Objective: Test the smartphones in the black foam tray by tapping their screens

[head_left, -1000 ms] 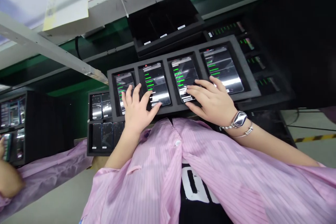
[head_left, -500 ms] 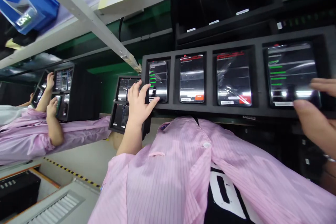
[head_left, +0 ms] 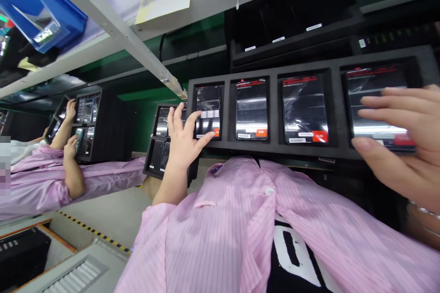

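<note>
A long black tray [head_left: 274, 100] lies before me with several lit phones in its separate slots. My left hand [head_left: 184, 139], fingers spread, is at the leftmost phone [head_left: 208, 103]; whether its thumb touches the screen I cannot tell. Over the rightmost phone [head_left: 373, 83] my right hand [head_left: 409, 132] is open, hiding part of the screen. Between them sit a second phone [head_left: 251, 107] and a third phone [head_left: 305, 107], both with red text on top and a red button below. Neither hand holds anything.
Behind stands another dark tray [head_left: 295, 39] with white labels. A smaller phone tray [head_left: 148, 158] is beyond my left hand. Farther left, a co-worker's hands [head_left: 70, 146] work at another tray. A white metal post [head_left: 137, 50] slants overhead near a blue bin [head_left: 65, 23].
My right hand has moved left over the rightmost phone. The screens of both end phones have switched from green lines to ones with a red button. My left hand stays at the leftmost phone.
</note>
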`<action>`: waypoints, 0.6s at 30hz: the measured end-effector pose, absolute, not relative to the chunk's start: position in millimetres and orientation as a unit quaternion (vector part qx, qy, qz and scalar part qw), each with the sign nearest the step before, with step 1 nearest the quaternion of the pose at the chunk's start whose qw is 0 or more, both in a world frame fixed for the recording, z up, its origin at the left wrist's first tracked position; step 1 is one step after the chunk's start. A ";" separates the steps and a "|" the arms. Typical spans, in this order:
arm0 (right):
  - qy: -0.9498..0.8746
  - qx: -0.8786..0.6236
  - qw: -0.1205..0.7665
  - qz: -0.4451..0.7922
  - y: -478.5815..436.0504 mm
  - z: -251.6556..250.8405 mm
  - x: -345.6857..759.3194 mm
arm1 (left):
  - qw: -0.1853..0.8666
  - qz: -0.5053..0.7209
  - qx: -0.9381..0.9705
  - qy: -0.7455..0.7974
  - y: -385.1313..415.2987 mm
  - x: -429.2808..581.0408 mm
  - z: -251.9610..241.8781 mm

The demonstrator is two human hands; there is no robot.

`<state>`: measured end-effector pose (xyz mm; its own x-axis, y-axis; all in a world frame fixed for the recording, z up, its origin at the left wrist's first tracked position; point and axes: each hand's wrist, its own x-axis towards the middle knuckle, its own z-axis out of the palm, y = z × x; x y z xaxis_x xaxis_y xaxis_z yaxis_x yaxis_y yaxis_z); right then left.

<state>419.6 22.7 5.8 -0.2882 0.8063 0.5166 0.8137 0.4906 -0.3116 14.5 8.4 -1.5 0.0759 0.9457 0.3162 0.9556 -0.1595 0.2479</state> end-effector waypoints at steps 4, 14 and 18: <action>-0.836 -0.415 0.358 0.019 30.6 7.0 405.5 | -0.016 -0.208 -0.764 -0.611 11.9 28.8 0.4; -0.823 -0.504 0.262 -0.007 51.6 -36.6 371.8 | -0.009 -0.191 -0.854 -0.483 50.9 101.5 4.8; -0.815 -0.512 0.271 0.004 51.5 -40.3 370.2 | 0.019 -0.232 -0.803 -0.548 30.4 65.9 9.8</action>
<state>370.2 51.5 -40.3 -0.3289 0.8368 0.4376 0.8323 0.4758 -0.2843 65.9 30.4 9.8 0.2909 0.8718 0.3941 0.8895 -0.3981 0.2243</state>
